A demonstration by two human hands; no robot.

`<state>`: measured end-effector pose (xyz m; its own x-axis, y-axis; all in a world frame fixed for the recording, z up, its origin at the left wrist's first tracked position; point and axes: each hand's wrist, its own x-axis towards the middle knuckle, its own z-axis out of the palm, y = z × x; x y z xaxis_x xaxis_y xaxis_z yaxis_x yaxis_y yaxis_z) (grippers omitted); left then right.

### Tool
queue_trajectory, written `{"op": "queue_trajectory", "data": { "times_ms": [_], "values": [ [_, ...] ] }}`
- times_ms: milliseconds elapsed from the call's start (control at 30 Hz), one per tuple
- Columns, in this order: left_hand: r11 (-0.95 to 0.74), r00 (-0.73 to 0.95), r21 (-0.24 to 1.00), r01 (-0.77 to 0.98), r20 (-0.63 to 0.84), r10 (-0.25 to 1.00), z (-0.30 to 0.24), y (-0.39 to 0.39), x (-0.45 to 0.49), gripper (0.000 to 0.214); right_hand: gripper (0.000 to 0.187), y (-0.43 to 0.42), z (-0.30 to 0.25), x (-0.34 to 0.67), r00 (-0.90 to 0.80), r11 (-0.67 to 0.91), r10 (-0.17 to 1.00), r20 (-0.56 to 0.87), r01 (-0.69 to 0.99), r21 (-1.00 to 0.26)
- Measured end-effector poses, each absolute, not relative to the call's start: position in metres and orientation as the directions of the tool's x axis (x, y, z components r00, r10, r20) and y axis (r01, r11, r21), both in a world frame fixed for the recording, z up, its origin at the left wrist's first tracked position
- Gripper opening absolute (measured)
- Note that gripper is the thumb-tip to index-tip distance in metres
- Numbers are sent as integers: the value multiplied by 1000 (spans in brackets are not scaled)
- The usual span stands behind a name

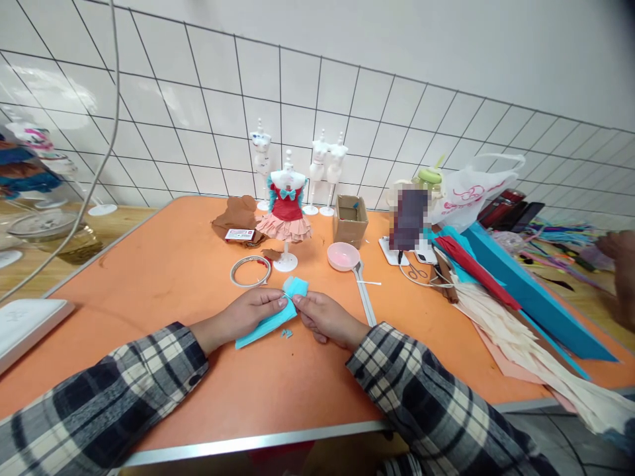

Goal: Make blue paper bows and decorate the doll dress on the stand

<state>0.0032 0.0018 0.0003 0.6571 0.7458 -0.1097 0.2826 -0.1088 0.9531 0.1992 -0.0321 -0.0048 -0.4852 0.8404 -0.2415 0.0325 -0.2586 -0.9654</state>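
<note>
A folded strip of light-blue crepe paper (268,325) is pinched between my two hands above the orange table. My left hand (248,314) grips it from the left, thumb on top. From the right, my right hand (327,317) pinches the same paper with thumb and forefinger. Small blue scraps (286,334) lie just below the paper. Straight ahead stands a small white mannequin (288,177) in a red bodice with blue trim and a ruffled pink skirt (284,227). A roll of tape or ring (251,259) lies left of its base.
Bare white mannequins (320,158), a cardboard box (350,221), a pink bowl (343,256) and grey tweezers (366,297) stand or lie beyond my hands. Scissors (415,271) and crepe paper rolls (496,317) lie right. Another person's hand (622,264) shows at the right edge.
</note>
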Motion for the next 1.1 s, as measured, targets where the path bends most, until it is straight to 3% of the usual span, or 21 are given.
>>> {"op": "queue_trajectory", "data": {
  "times_ms": [833,900,967,1033,1100],
  "values": [
    [-84,661,967,239,-99,744,-2,2,4,37,40,-31,-5,196,-452,-260,855,-254,51,-964],
    [-79,644,966,248,-103,758,-2,2,4,38,39,-27,-5,202,-417,-216,874,-250,128,-968],
    [-70,602,961,266,-109,791,-2,2,3,41,38,-21,-5,210,-330,-51,931,-153,299,-953],
    [-58,531,956,288,-109,840,0,3,0,43,32,-16,-3,220,-257,142,966,-8,560,-816],
    [-54,427,955,292,-80,901,8,7,-8,39,39,-12,0,228,-220,205,974,47,783,-588]
  ]
}}
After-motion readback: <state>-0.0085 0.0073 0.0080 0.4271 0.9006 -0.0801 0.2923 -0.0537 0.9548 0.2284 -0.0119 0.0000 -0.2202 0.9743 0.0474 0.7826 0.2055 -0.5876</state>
